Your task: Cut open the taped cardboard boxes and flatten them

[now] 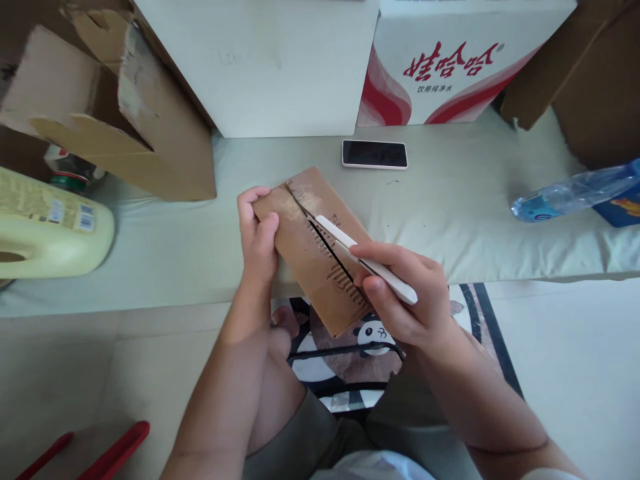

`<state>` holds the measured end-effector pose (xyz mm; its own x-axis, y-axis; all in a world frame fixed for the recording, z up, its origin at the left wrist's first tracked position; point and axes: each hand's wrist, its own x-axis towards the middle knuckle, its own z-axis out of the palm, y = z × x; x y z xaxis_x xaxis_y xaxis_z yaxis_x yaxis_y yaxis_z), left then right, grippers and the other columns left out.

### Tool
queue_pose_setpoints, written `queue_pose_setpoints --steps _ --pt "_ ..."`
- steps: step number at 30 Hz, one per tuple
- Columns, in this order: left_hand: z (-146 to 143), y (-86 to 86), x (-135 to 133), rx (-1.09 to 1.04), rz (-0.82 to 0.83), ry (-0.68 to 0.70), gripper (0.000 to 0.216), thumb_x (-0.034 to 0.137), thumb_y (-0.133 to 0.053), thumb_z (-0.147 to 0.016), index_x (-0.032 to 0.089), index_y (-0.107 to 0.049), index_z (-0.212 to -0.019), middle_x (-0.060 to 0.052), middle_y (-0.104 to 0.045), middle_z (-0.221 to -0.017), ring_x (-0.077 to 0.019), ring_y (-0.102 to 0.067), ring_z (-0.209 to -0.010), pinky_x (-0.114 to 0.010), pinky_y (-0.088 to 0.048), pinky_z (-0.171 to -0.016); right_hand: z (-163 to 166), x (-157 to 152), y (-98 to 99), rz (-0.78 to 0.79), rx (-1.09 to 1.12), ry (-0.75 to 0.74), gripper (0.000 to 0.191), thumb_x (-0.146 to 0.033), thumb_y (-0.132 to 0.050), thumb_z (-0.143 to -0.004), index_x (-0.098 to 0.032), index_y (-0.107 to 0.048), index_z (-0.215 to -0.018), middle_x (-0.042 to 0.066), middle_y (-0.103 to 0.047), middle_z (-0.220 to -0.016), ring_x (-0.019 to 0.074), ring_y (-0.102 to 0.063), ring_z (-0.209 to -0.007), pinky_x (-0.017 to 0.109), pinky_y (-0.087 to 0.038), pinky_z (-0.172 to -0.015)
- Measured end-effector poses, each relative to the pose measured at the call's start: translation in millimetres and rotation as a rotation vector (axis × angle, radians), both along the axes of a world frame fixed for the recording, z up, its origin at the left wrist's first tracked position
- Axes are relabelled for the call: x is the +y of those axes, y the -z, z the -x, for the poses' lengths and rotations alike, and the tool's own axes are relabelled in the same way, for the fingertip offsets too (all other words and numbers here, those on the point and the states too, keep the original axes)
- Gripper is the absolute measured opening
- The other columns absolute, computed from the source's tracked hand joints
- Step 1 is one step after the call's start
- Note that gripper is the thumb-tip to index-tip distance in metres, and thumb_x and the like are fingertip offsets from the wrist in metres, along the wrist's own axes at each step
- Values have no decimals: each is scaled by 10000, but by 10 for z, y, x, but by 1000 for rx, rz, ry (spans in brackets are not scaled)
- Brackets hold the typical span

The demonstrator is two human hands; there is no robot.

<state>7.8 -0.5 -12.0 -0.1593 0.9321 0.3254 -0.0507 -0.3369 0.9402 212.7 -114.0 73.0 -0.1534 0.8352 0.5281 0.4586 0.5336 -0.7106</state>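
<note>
A small brown cardboard box (305, 257) is tilted at the front edge of the covered table, with a dark open slit running along its upper face. Torn, ridged cardboard shows beside the slit. My left hand (257, 233) is closed round the box's far left corner, thumb on top. In my right hand (413, 287) is a slim white knife (387, 270), pinched between thumb and fingers. The knife lies along the slit, pointing up and left; how deep its edge goes I cannot tell.
Behind the box lies a phone (375, 154). White cartons (295, 73) line the back, and an open cardboard box (170, 140) stands left. A yellow jug (55, 230) and a plastic bottle (565, 197) flank the table (165, 257). A panda-patterned mat (487, 327) is below.
</note>
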Motion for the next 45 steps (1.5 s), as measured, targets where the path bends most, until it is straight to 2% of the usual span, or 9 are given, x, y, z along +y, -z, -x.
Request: queue_pose_setpoints --steps 4,8,12,18,25,29,36,45 --pt "-9 5 -9 12 10 15 552 686 -748 -774 279 -603 -1117 -30 -603 -935 -195 -551 -772 -324 -469 -675 32 38 -80 44 -159 3 209 -229 -545 -1013 -214 -670 -1179 37 -801 -884 138 -709 -676 249 -521 -602" --pt "11 49 -2 43 14 22 583 718 -729 -785 279 -575 -1137 -37 -583 -973 -208 -561 -824 -334 -475 -725 82 54 -109 80 -213 63 227 -228 -546 -1011 -216 -683 -1192 43 -822 -971 131 -725 -689 233 -512 -600" --pt "21 53 -6 47 16 16 588 707 -739 -781 272 -587 -1146 -35 -591 -982 -206 -571 -843 -337 -483 -751 114 58 -104 59 -225 100 231 -223 -539 -1010 -191 -690 -1183 35 -820 -920 113 -683 -604 232 -477 -553" --pt "-20 -6 -21 19 11 26 603 737 -740 -770 271 -593 -1123 -32 -603 -957 -193 -576 -796 -323 -487 -689 132 59 -84 58 -234 123 220 -254 -530 -1018 -220 -690 -1166 31 -826 -944 127 -709 -637 237 -488 -572" --pt "5 13 -14 49 2 4 607 746 -738 -767 271 -605 -1119 -34 -604 -953 -203 -587 -825 -338 -499 -735 168 90 -19 9 -310 168 243 -289 -501 -1025 -214 -691 -1157 9 -787 -775 129 -657 -565 255 -404 -528" --pt "18 43 -7 65 -10 0 608 749 -730 -778 271 -598 -1129 -28 -594 -954 -203 -590 -834 -346 -506 -761 154 95 -15 39 -277 156 243 -278 -514 -1016 -207 -696 -1160 5 -770 -744 118 -628 -539 241 -416 -536" --pt "-4 23 -23 50 -21 -5 578 720 -730 -792 259 -593 -1113 -26 -588 -938 -181 -559 -776 -321 -476 -690 117 60 -52 61 -128 127 195 -242 -536 -984 -201 -690 -1095 -9 -733 -684 107 -584 -487 241 -421 -501" --pt "-8 34 -21 49 -16 17 569 712 -715 -800 272 -574 -1132 -35 -593 -967 -207 -594 -826 -341 -502 -734 102 41 -62 25 -64 105 163 -213 -519 -937 -199 -679 -967 -30 -635 -602 89 -451 -421 251 -350 -444"
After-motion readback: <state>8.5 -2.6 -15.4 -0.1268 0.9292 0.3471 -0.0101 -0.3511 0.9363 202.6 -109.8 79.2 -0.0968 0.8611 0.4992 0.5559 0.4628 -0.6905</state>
